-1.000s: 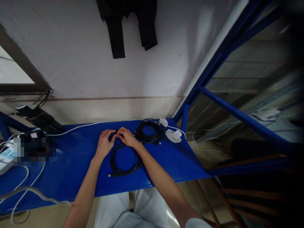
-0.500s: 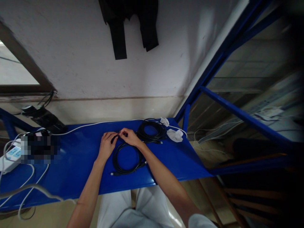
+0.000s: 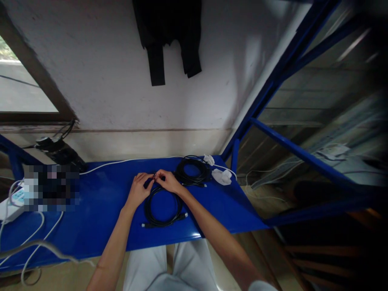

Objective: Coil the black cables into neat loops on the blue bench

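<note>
A coiled black cable [image 3: 148,216] lies on the blue table in front of me, its two plugs with pale metal ends at the near side of the loop. At the far side of this loop, my left hand [image 3: 141,188] is closed in a pinch. My right hand [image 3: 168,180] pinches there too, its fingertips meeting those of the left. Between the fingertips is something small and dark, too small to name. Beyond my right hand lies a second, thicker coil of black cable [image 3: 202,180], with a plug showing at its near right.
Crumpled white pieces [image 3: 222,176] lie at the table's [image 3: 100,210] right end. A white cord [image 3: 118,162] runs along the back edge. At left are a white power strip [image 3: 12,208], a black bottle-like object [image 3: 65,154] and loose cords. A blue frame [image 3: 287,147] stands at right.
My fingertips have come closer together, and the dark strip seen under my left fingers no longer shows. My right hand and forearm have shifted slightly, uncovering the right plug. The camera view has tilted up slightly.
</note>
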Action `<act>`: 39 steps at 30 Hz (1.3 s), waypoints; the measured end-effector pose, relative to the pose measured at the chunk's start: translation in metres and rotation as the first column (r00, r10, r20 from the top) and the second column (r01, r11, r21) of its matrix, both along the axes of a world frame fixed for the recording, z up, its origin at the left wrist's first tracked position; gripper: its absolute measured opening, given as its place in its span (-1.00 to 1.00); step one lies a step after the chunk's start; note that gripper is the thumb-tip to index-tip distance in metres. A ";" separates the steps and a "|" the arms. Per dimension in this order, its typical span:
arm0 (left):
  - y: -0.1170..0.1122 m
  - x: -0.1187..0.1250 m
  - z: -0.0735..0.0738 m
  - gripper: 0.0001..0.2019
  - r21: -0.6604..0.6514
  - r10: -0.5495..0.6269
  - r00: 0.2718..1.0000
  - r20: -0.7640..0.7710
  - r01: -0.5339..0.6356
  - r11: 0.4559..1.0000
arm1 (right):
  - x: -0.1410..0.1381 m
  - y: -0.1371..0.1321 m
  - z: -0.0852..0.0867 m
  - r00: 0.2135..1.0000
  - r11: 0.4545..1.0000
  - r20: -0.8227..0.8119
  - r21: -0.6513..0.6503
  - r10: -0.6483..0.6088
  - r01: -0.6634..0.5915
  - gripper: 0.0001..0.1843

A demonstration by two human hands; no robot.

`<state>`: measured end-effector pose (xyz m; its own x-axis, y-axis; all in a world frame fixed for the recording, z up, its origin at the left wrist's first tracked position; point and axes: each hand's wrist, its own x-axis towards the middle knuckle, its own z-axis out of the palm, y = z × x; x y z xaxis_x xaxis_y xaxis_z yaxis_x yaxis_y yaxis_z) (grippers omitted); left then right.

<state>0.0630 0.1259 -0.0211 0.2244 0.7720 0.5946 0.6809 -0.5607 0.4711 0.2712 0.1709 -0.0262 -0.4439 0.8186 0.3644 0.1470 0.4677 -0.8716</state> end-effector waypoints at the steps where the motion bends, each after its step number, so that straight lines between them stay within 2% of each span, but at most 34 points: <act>1: -0.001 0.001 0.002 -0.81 0.009 -0.013 1.000 0.004 0.013 1.000 | 0.001 -0.002 0.000 1.000 1.000 0.000 0.008 -0.002 0.002 -0.85; 6: -0.004 0.001 0.006 -0.85 0.039 -0.037 0.999 0.006 0.037 0.999 | 0.006 -0.008 0.001 1.000 0.999 0.011 0.039 0.011 -0.011 -0.87; 11: -0.003 0.001 0.003 -0.86 0.055 -0.048 0.999 0.007 0.048 0.997 | 0.008 -0.012 0.003 0.995 0.993 0.099 0.111 0.017 -0.028 -0.88; 20: -0.006 0.004 0.006 -0.85 0.036 -0.043 0.998 0.038 0.041 0.999 | 0.008 -0.014 0.006 0.986 0.985 0.165 0.172 -0.006 -0.023 -0.89; 28: -0.004 0.004 0.005 -0.83 0.043 -0.048 0.998 0.033 0.046 0.998 | 0.008 -0.015 0.008 0.994 0.993 0.107 0.110 0.026 -0.038 -0.94; 33: -0.005 0.004 0.005 -0.85 0.044 -0.019 1.000 0.025 0.018 0.999 | 0.008 -0.016 0.009 0.997 0.994 0.076 0.102 0.033 -0.040 -0.88; 36: -0.007 0.006 0.007 -0.87 0.052 0.014 0.999 0.030 -0.015 0.999 | 0.008 -0.015 0.008 1.000 0.995 0.025 0.098 0.004 -0.006 -0.87; 39: -0.009 0.008 0.011 -0.88 0.063 0.029 0.999 0.045 -0.031 0.997 | 0.008 -0.013 0.008 0.997 0.998 -0.069 0.042 -0.034 0.037 -0.82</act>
<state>0.0711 0.1173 -0.0105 0.1745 0.7381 0.6518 0.6775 -0.5703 0.4645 0.2788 0.1576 -0.0183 -0.3875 0.8164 0.4281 0.1052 0.5005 -0.8593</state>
